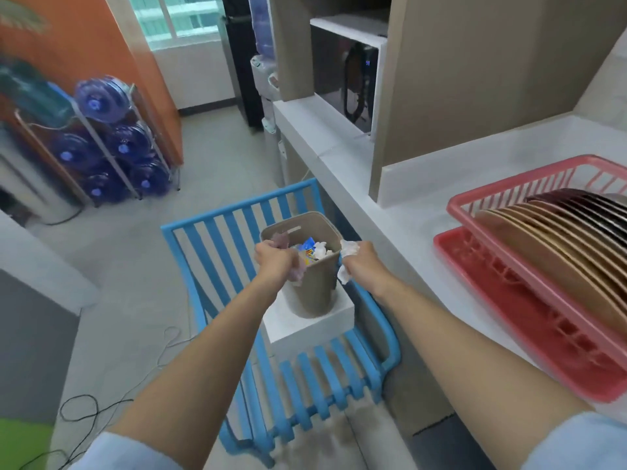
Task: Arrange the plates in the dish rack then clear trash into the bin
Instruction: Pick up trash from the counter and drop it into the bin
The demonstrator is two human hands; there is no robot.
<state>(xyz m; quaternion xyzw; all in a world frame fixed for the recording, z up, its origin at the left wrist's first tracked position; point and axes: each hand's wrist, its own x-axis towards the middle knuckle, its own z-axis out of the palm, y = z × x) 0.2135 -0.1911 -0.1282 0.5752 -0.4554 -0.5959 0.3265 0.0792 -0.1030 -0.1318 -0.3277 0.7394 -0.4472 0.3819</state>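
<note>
Plates racked; we are at the trash-clearing stage.

The plates stand upright in the red dish rack on the counter. Over the part-filled bin, our left hand clutches purplish trash, our right hand crumpled white paper, neither yet dropped.

Tan and dark plates stand on edge, packed in a row inside the pink dish rack on the table. A beige bin, upright, holds crumpled trash. A purplish wad and a white tissue are gripped right at its rim.
</note>
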